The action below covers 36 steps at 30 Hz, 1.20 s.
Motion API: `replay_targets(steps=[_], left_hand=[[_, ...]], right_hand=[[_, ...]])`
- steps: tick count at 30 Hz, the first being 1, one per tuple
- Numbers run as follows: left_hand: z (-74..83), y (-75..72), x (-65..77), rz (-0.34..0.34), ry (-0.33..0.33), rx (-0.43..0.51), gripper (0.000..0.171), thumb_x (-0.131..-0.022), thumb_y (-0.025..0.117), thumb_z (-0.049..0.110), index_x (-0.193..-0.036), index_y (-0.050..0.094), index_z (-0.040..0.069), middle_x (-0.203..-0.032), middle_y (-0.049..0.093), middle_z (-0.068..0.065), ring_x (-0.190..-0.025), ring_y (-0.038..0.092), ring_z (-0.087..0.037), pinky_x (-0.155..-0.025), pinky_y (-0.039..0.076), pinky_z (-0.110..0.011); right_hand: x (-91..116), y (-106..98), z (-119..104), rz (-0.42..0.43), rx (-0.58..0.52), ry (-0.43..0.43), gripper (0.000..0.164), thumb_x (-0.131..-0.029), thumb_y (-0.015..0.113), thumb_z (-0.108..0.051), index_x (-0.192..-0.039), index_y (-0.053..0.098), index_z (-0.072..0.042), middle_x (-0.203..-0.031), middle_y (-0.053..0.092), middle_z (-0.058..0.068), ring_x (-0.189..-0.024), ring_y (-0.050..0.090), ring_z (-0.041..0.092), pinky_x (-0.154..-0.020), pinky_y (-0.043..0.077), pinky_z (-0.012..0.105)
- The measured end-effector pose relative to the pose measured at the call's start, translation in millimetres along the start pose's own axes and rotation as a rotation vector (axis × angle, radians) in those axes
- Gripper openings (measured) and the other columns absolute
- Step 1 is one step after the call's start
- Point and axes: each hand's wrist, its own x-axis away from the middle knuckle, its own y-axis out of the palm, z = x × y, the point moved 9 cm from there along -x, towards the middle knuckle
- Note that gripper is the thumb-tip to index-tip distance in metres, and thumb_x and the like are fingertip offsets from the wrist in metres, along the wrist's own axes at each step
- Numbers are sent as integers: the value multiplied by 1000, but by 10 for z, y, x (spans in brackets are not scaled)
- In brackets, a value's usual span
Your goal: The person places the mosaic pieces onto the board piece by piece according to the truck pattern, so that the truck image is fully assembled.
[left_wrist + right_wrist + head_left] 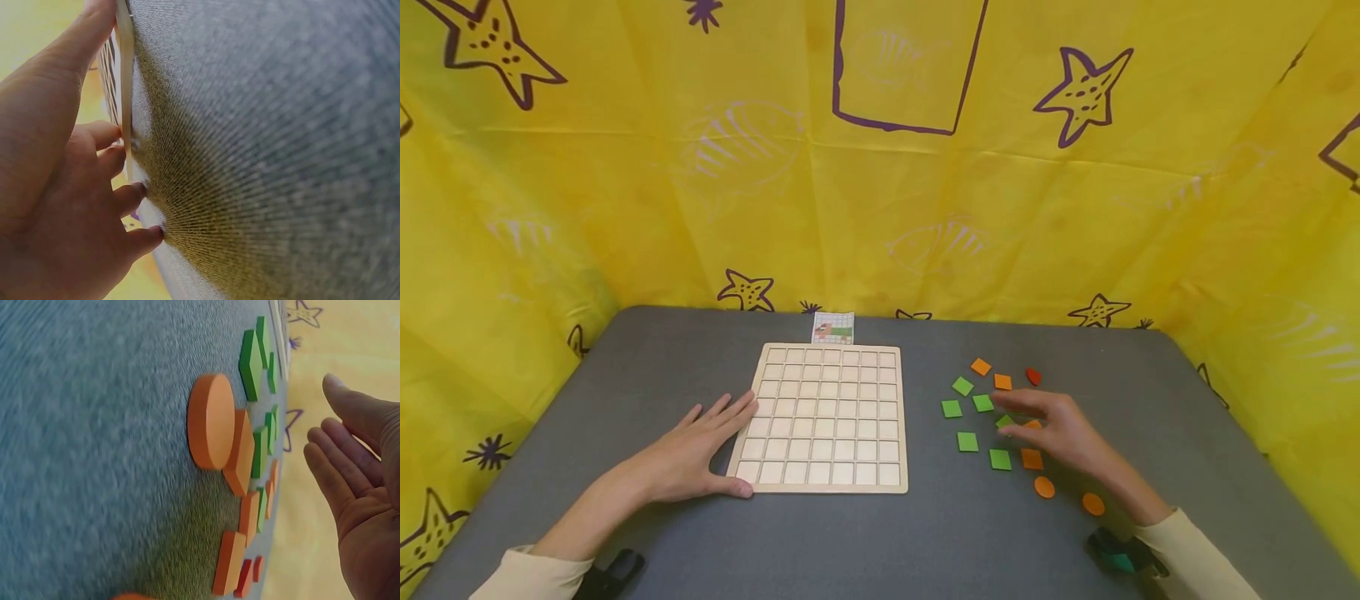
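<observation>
A pale wooden grid board [831,489] lies flat on the grey table, its square recesses bare. My left hand [688,458] rests along the board's left edge, fingers spread, with the thumb at the near corner; the left wrist view shows fingertips at the rim. To the right of the board, several green square tiles [967,442] and orange square tiles [1032,459] are scattered. Over these hovers my right hand [1063,429], thumb and fingers apart with nothing between them. It partly covers a green tile [1004,422] and an orange one.
Two orange round tiles [1093,504] lie nearest me on the right. Red pieces [1033,377] sit at the far right of the scatter. A small printed card [832,328] touches the board's back edge. Yellow patterned cloth [880,208] hangs around the table.
</observation>
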Motion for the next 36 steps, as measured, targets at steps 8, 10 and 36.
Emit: replay_targets(steps=[8, 10, 36], left_hand=[[2, -1, -4, -1, 6, 15, 119, -68, 66, 77, -155, 28, 6, -161, 23, -14, -144, 18, -48, -108, 11, -71], [6, -4, -5, 1, 13, 22, 118, -68, 66, 77, -155, 27, 6, -161, 23, -15, -144, 18, -48, -107, 11, -71], [1, -7, -8, -20, 4, 33, 120, -67, 67, 76, -155, 26, 5, -161, 21, -16, -144, 16, -49, -107, 10, -72]], right_hand=[[-33, 119, -67, -17, 16, -44, 46, -80, 80, -11, -121, 67, 2, -117, 70, 12, -106, 68, 27, -87, 55, 34], [-41, 147, -83, -16, 19, -64, 44, -78, 81, -10, -119, 68, 2, -114, 71, 12, -104, 69, 26, -86, 55, 32], [-97, 468, -91, -113, 122, -28, 41, -77, 84, -13, -116, 73, -8, -110, 73, -1, -102, 68, 13, -85, 55, 31]])
